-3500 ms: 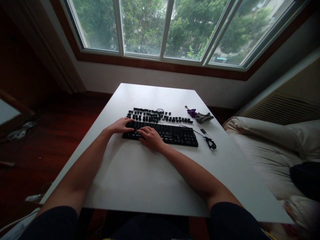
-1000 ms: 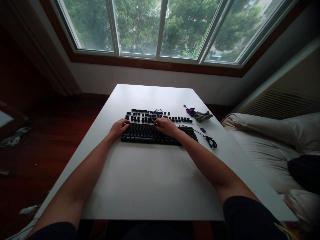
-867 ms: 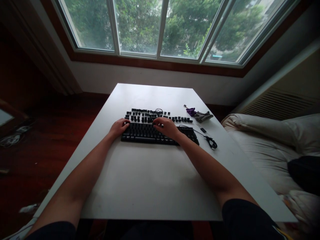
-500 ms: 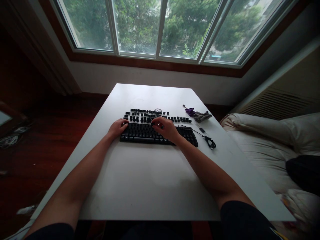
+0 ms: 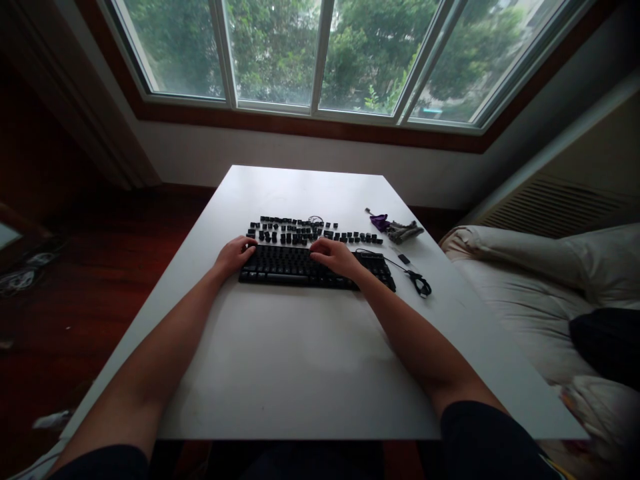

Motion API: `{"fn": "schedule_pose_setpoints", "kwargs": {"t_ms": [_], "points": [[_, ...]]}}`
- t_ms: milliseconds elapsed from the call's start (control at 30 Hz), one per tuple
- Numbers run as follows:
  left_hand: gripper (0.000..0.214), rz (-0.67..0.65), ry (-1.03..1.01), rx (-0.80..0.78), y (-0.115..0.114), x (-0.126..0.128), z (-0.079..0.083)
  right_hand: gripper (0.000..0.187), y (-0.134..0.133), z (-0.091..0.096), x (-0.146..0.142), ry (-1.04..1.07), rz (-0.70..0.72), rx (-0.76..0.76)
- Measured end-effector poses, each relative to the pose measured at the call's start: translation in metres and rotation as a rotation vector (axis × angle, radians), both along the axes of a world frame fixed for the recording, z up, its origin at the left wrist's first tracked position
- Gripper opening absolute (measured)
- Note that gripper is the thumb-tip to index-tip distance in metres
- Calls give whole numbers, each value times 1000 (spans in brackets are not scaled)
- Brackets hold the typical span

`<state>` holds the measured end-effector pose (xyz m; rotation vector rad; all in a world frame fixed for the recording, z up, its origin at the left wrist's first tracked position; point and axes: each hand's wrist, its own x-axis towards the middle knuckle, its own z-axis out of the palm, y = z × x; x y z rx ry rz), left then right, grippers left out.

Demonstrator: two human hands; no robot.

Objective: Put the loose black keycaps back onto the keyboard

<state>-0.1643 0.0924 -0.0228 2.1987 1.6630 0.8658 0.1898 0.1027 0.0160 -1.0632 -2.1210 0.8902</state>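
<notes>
A black keyboard (image 5: 280, 267) lies across the white table, its upper rows darker than the row of keys along its near edge. My left hand (image 5: 235, 256) is at its far left corner, fingers curled and thumb against the edge, gripping it. Over the middle of the keyboard is my right hand (image 5: 333, 256), thumb and fingertips pinched together low on the keys. Whatever sits between those fingertips is too small and dark to make out. Just behind the keyboard, loose black keycaps (image 5: 287, 238) stand in uneven rows.
Right of the keyboard lie a coiled black cable (image 5: 420, 285) and a small dark flat piece (image 5: 403, 259). Farther back are a purple cloth (image 5: 380, 223) and a grey crumpled cloth (image 5: 404, 232). A pale sofa (image 5: 520, 293) stands beyond the right table edge.
My right hand has shifted slightly right and down, its pinched fingertips now closer to the keys. My left hand remains at the keyboard's left corner.
</notes>
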Motion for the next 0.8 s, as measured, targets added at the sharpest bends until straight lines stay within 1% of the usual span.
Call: {"fn": "schedule_pose_setpoints", "kwargs": {"t_ms": [200,333,433,567,800], "points": [[30,3,-1,-12,-2,1,2,13,5,-8,2,-148,38,30],[31,-8,-1,-5,-2,1,1,11,2,-12,1,-183,23,56],[31,-9,1,-4,-1,0,0,9,1,-14,1,-186,38,71],[31,-1,4,-7,-2,1,1,7,-1,-12,1,-200,48,98],[30,2,1,5,-2,2,1,6,-4,-5,0,-207,79,98]]}}
